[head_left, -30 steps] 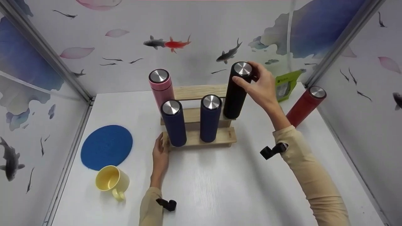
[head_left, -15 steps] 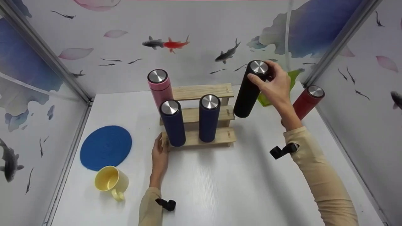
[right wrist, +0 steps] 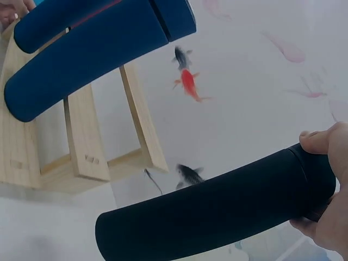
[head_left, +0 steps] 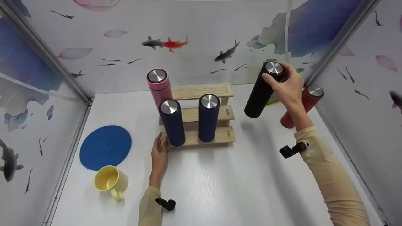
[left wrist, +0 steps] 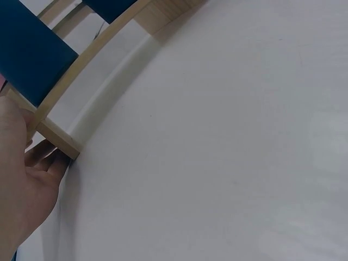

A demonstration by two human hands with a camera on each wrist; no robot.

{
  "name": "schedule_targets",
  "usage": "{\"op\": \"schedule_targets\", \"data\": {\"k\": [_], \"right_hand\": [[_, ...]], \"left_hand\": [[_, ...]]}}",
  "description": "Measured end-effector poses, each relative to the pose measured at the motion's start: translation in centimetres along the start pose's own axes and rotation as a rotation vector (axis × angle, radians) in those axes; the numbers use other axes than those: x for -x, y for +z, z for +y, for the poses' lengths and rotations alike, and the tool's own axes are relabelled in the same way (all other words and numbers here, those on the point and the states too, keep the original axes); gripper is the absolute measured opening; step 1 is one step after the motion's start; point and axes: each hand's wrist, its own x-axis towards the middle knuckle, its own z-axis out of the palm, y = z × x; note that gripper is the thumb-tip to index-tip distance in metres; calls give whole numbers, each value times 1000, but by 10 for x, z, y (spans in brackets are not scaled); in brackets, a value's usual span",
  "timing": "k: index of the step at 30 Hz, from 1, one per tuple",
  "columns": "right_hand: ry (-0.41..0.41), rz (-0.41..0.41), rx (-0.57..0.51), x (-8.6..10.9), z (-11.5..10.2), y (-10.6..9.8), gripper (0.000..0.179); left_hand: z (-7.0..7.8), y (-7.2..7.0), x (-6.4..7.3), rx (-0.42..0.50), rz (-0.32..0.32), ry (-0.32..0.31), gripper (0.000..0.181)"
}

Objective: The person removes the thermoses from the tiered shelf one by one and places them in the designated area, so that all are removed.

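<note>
My right hand (head_left: pixel 287 86) grips a black thermos (head_left: pixel 259 95) just under its steel lid, thumb on the near side. The thermos is tilted and held above the table, right of the wooden tiered rack (head_left: pixel 216 91); its dark body (right wrist: pixel 217 209) also crosses the right wrist view. With my left hand (head_left: pixel 159 155) I hold the left end of the rack's lowest tier, and fingers reach under the board (left wrist: pixel 60 141). Two blue thermoses, one at left (head_left: pixel 174 125) and one at right (head_left: pixel 209 121), stand on that tier. Behind them is a pink thermos (head_left: pixel 159 89), its base hidden.
A red thermos (head_left: pixel 311 95) is at the right, partly behind my right wrist. Mostly hidden behind the black thermos and hand is a green package (head_left: pixel 272 101). On the left are a round blue mat (head_left: pixel 105 147) and a yellow mug (head_left: pixel 111 180). Printed walls enclose the table.
My right hand has taken the black thermos off the middle tier and carried it rightward, tilting it more. The left hand keeps its place on the rack.
</note>
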Motion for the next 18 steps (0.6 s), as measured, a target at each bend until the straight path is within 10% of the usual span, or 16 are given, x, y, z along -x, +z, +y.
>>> {"op": "schedule_targets", "data": {"k": [18], "right_hand": [[83, 59, 79, 5, 45, -14, 59]], "left_hand": [[-21, 2, -7, -30, 37, 80, 51]]}}
